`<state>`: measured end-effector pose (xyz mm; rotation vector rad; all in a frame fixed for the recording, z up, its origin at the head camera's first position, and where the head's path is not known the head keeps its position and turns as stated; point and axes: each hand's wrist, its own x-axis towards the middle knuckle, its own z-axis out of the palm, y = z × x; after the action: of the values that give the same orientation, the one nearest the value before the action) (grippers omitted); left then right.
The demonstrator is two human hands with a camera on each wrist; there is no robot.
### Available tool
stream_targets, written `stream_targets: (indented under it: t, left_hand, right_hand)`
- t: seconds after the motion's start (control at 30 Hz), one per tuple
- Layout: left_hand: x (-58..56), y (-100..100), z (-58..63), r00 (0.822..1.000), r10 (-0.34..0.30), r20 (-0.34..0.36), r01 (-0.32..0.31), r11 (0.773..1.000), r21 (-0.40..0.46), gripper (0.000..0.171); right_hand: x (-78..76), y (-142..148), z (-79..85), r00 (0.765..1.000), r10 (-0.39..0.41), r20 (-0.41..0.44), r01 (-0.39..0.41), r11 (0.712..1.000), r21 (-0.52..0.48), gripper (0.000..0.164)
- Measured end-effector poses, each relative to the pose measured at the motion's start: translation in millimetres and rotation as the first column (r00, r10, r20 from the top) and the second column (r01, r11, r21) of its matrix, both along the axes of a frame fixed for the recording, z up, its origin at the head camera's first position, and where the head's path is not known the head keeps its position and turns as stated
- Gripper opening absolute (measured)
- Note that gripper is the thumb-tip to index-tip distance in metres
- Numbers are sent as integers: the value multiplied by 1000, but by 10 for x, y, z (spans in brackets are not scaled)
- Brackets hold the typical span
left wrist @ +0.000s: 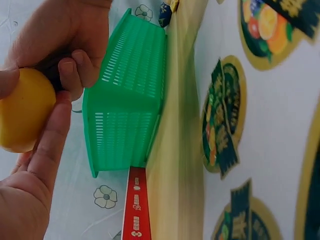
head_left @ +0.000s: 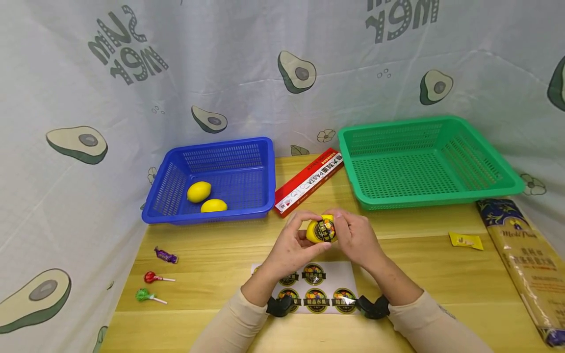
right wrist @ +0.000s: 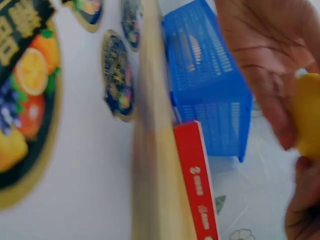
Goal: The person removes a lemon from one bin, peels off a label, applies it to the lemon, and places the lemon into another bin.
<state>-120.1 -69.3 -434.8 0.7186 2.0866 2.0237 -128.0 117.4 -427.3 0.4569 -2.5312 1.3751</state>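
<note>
Above the table my left hand (head_left: pixel 289 249) grips a yellow lemon (head_left: pixel 312 233), its thumb below and its fingers around the far side. A round dark fruit sticker (head_left: pixel 326 229) with a ribbon band lies on the lemon's near face. My right hand (head_left: pixel 358 239) holds the lemon's right side, with the thumb against it and the other fingers curled. Below both hands is a white sheet (head_left: pixel 342 274) bearing several matching stickers. The left wrist view shows the lemon (left wrist: pixel 25 112) between both hands; in the right wrist view the lemon (right wrist: pixel 307 117) is partly cut off.
A blue basket (head_left: pixel 207 217) at the back left contains two lemons. At the back right stands a green basket (head_left: pixel 434 198), with a red pasta box (head_left: pixel 309 182) between them. Wrapped candy (head_left: pixel 166 255) and lollipops (head_left: pixel 151 277) lie left; a yellow packet (head_left: pixel 466 240) and pasta bag (head_left: pixel 525 260) lie right.
</note>
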Motion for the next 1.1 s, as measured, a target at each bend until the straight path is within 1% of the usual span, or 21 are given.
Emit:
stream_targets:
  t: [0.07, 0.1, 0.17, 0.23, 0.33, 0.4, 0.47, 0.53, 0.63, 0.77, 0.83, 0.93, 1.03, 1.1]
  left_hand:
    - [-1, -18, 5, 1000, 3, 4, -3, 1000, -28, 54]
    - [-3, -24, 7, 1000, 6, 4, -6, 999, -42, 54]
    - [-20, -21, 6, 1000, 10, 2, -10, 998, -65, 54]
    - [-32, -21, 8, 1000, 23, 3, -22, 996, -89, 54]
    - [-49, -29, -10, 998, 54, 11, -53, 992, -118, 54]
    - [-52, -38, -23, 997, 73, 21, -69, 988, -135, 54]
    - [-54, -45, -35, 996, 87, 17, -83, 985, -153, 54]
    - [-51, -48, -40, 995, 95, 1, -94, 979, -181, 53]
    - [-49, -48, -45, 994, 103, -32, -107, 969, -220, 52]
    - [-54, -39, -48, 993, 103, -62, -115, 963, -245, 52]
    - [-61, -32, -44, 993, 101, -66, -114, 962, -248, 53]
    - [-94, -15, -20, 992, 98, -76, -114, 961, -252, 53]
    - [-178, 40, 54, 990, 85, -110, -112, 957, -267, 54]
    - [-272, 108, 142, 987, 64, -149, -105, 952, -287, 56]
  right_hand:
    - [13, 33, 35, 995, 20, 94, -21, 1000, 15, 40]
    - [25, 55, 48, 989, 25, 146, -28, 999, 17, 41]
    - [59, 127, 61, 973, 17, 231, -21, 1000, 13, 43]
    - [101, 214, 56, 958, -3, 287, 3, 1000, 1, 42]
    - [172, 394, 22, 951, -64, 304, 70, 998, -7, 42]
    - [211, 548, -3, 943, -115, 311, 126, 992, -16, 47]
    - [237, 723, -31, 934, -175, 312, 196, 980, -38, 52]
    - [246, 908, -60, 917, -236, 321, 271, 960, -67, 58]
    - [223, 1171, -83, 880, -334, 338, 387, 916, -105, 65]
    - [123, 1440, -77, 827, -446, 342, 501, 861, -91, 73]
    - [54, 1521, -67, 804, -479, 352, 534, 842, -74, 76]
    - [-44, 1570, -54, 779, -494, 387, 558, 827, -66, 81]
    - [-92, 1573, -58, 762, -489, 425, 567, 820, -73, 84]
    - [-107, 1563, -67, 756, -489, 436, 576, 813, -88, 84]
